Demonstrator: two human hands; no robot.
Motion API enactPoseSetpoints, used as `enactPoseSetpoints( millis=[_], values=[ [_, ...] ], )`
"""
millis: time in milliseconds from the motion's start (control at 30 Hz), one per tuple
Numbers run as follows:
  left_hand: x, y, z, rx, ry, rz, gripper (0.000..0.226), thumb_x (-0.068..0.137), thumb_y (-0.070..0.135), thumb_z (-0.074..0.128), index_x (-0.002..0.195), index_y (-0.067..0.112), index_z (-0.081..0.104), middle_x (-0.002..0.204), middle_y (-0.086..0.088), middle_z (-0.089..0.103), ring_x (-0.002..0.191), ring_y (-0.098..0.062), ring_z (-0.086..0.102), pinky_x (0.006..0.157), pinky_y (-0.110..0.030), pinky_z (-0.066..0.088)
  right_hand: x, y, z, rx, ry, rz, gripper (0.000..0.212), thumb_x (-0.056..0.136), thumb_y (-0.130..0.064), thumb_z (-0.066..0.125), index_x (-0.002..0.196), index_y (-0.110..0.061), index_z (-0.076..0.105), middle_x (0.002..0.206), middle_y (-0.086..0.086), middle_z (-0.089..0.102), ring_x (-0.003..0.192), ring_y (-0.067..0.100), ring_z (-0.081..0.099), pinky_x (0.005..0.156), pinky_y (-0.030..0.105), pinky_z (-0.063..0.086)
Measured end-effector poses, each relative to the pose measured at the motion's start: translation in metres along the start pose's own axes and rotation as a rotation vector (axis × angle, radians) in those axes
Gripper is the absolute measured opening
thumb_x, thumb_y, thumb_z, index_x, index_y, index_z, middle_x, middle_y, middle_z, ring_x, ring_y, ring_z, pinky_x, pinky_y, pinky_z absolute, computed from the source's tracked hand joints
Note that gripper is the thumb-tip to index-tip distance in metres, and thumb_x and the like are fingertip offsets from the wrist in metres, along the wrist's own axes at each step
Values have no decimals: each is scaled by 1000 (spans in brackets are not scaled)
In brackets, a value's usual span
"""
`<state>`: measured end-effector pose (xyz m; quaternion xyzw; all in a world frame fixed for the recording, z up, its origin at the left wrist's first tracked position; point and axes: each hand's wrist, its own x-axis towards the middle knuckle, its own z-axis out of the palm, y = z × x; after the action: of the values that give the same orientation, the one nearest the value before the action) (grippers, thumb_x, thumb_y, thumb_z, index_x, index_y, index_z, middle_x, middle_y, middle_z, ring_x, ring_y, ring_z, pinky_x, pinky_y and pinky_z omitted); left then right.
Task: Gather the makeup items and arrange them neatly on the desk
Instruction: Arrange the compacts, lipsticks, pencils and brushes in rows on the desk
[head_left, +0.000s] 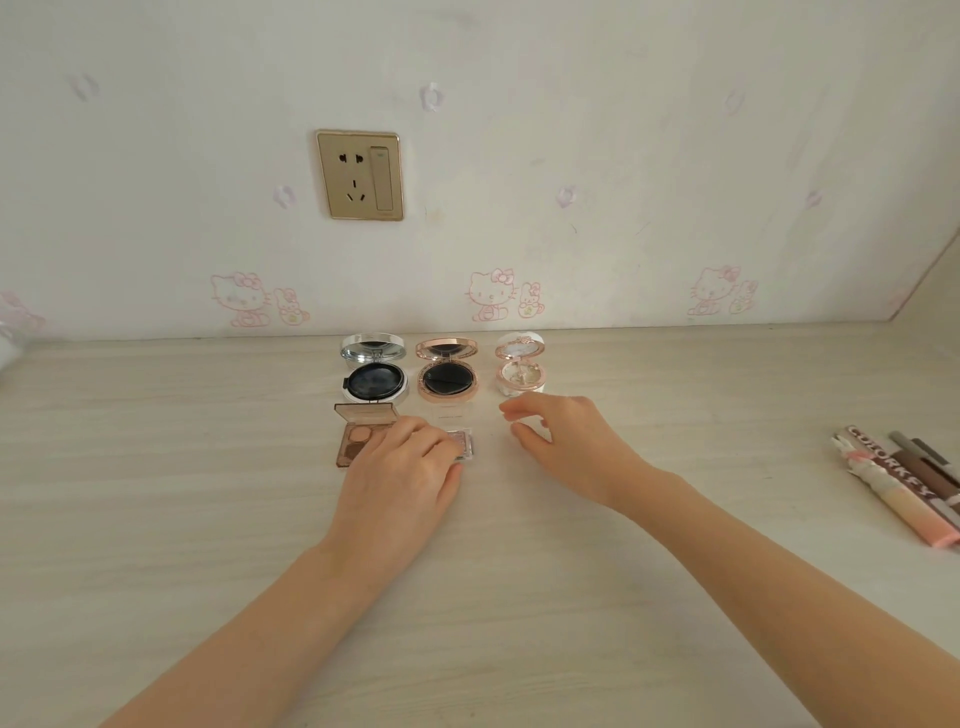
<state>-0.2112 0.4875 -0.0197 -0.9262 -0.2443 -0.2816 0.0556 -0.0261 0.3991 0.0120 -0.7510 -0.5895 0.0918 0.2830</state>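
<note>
Pale wood-grain desk (208, 493), seen from above and in front.

Back row, centre of frame, running left to right along the wall:
- silver cushion compact (374, 382)
- rose-gold compact (448, 383), just beside it
- small white-and-pink compact (521, 375), set slightly apart to the right

All three are open. Their lids stand up at the far side and the mirrors face me.

Second row, nearer to me:
- A brown eyeshadow palette (357, 439) lies directly below the silver compact. Its lid is raised at the far edge and its long axis runs left to right.
- A small clear square eyeshadow case (466, 442) lies below the rose-gold compact, flat on the desk.

My left hand (402, 467) is palm down across both items in this row. Its bent fingers lie over the palette's right part and the case's left edge, and the thumb sits at the case's near edge. I cannot tell whether the case is pinched or only touched.

My right hand (566, 436) is just in front of the white-and-pink compact. The thumb and forefinger are curved apart in a loose C, with nothing between them.

Several lip-product tubes (893, 483) lie bunched together at the right edge of the frame, well apart from the rows. Their long axes run from upper left to lower right.

A gold wall socket (360, 175) sits upper centre-left, on wallpaper (623, 156) with a cartoon-cat print.
</note>
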Motion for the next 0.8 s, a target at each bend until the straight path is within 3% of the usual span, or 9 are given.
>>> enactPoseSetpoints(
  millis=[233,400,600,800],
  values=[
    [8,48,8,-153,-2,112,31,89,27,43,91,19,72,92,9,71,98,-15,62,77,-31,55,-56,25,-32,-273,-5,86,39,99,-31,43,138,-25,46,141,-4,47,135,11,35,106,31,36],
    [25,94,20,-224,-76,175,38,89,29,39,100,18,74,102,7,72,101,-19,66,76,-31,58,-103,50,-62,-379,62,147,40,100,-31,42,139,-25,43,145,-5,42,141,8,24,106,27,32],
    [56,161,30,-327,-105,243,30,89,24,49,106,18,72,104,7,72,104,-19,65,78,-28,55,-153,90,-98,-456,181,202,35,95,-24,54,129,-17,56,132,-1,56,134,20,41,107,27,31],
    [89,236,47,-478,-206,290,33,99,23,45,128,18,59,128,5,61,126,-15,45,98,-31,42,-201,131,-137,-482,285,303,34,92,-22,57,126,-17,59,121,0,60,122,22,49,92,32,44]
  ],
)
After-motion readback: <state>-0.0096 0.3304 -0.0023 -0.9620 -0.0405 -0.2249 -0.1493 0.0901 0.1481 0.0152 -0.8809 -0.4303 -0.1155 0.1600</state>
